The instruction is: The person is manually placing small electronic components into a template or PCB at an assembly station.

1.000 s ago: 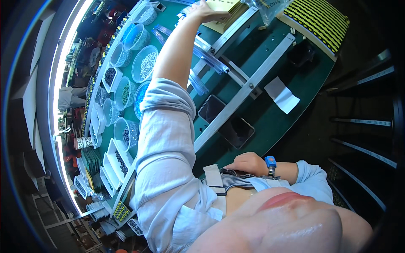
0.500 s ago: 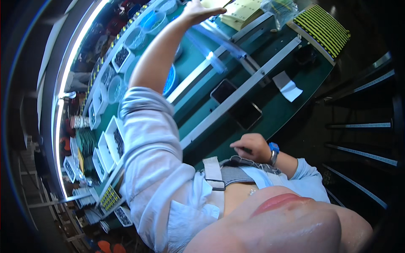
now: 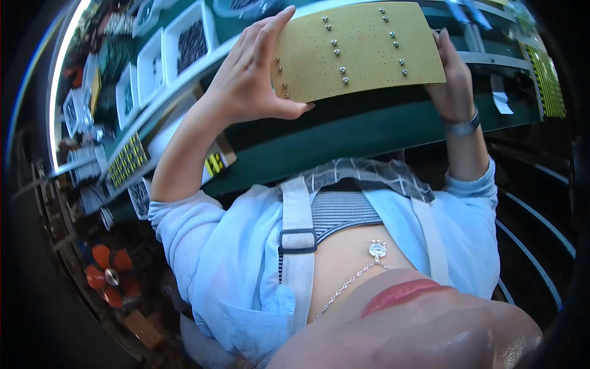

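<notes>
A tan, rectangular circuit board panel (image 3: 365, 52) is held up over the near edge of the green bench. Rows of tiny holes and several small round metal parts cover its visible face. My left hand (image 3: 246, 80) spans the panel's left end, thumb at the lower edge and fingers toward the top. At the other end, my right hand (image 3: 455, 83) grips the right edge, its fingers partly hidden behind the panel. A metal-band watch sits on the right wrist.
White bins (image 3: 189, 44) of small dark parts line the bench's left side. A folded white paper (image 3: 501, 95) lies at right, near a yellow-and-black striped block (image 3: 546, 80). An orange-bladed fan (image 3: 112, 277) stands at lower left. A metal rail (image 3: 498, 59) crosses the bench.
My left hand has come back from the stack of tan boards at the far side. My right hand has risen from near my waist. A panel is now between both hands; the view has shifted.
</notes>
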A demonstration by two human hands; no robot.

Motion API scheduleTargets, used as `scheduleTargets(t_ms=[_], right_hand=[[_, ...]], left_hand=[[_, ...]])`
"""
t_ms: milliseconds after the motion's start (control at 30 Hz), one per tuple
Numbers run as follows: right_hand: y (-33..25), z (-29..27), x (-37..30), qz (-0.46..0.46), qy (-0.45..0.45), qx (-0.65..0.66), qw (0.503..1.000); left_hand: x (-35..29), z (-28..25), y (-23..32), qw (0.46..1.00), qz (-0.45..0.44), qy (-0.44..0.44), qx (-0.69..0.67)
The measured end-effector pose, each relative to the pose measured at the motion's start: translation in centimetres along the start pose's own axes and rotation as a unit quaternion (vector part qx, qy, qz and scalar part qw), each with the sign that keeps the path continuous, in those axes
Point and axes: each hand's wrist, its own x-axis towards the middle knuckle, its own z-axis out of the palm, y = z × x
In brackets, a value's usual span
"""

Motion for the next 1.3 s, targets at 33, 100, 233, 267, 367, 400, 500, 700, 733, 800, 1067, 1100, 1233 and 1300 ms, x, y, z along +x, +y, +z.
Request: scheduleTargets(t_ms=[33, 100, 233, 267, 367, 400, 500, 700, 733, 800, 1067, 1100, 1233, 1300], right_hand=[[0.2, -0.1, 1.0, 0.037, -0.068, 0.005, 0.997], [1.3, 0.0, 3.0, 0.108, -0.209, 0.022, 0.972], [3.7, 2.5, 4.7, 0.179, -0.193, -0.093, 0.96], [4.0, 3.1, 4.9, 0.186, -0.195, -0.099, 0.958], [5.3, 4.8, 6.1, 0.174, -0.181, -0.143, 0.957], [5.3, 4.9, 6.5, 0.174, -0.178, -0.149, 0.957], [5.8, 5.2, 8.0, 0.152, -0.208, -0.206, 0.944], [6.2, 3.5, 10.6, 0.168, -0.231, -0.246, 0.926], [6.4, 3.9, 10.7, 0.164, -0.211, -0.254, 0.929], [6.7, 5.7, 10.3, 0.161, -0.189, -0.261, 0.933], [7.3, 11.5, 8.6, 0.192, -0.163, -0.149, 0.956], [7.3, 11.7, 8.5, 0.195, -0.155, -0.152, 0.956], [7.9, 13.0, 8.6, 0.209, -0.138, -0.165, 0.954], [7.9, 13.4, 8.4, 0.22, -0.121, -0.184, 0.95]], left_hand=[[-0.4, -1.1, 2.4, 0.989, -0.123, -0.073, 0.032], [-1.5, -3.2, 5.8, 0.905, -0.356, -0.216, 0.09], [-6.2, -4.7, 7.4, 0.896, -0.39, -0.182, 0.105], [-7.6, -4.6, 6.9, 0.895, -0.397, -0.175, 0.104], [-13.1, -3.3, 3.8, 0.989, -0.133, 0.031, 0.062], [-13.5, -3.0, 3.7, 0.989, -0.131, 0.037, 0.06], [-14.2, -3.5, 3.9, 0.987, -0.142, 0.073, 0.004], [-9.9, -8.3, 7.3, 0.881, -0.472, -0.028, 0.033], [-9.8, -8.8, 7.1, 0.894, -0.442, 0.005, 0.066], [-10.5, -10.0, 6.9, 0.905, -0.412, 0.037, 0.096], [-13.3, -13.7, 7.5, 0.843, -0.495, 0.048, 0.203], [-13.5, -13.6, 7.6, 0.84, -0.502, 0.052, 0.2], [-13.2, -13.3, 8.1, 0.829, -0.519, 0.053, 0.201], [-12.9, -12.9, 8.1, 0.831, -0.516, 0.042, 0.203]])
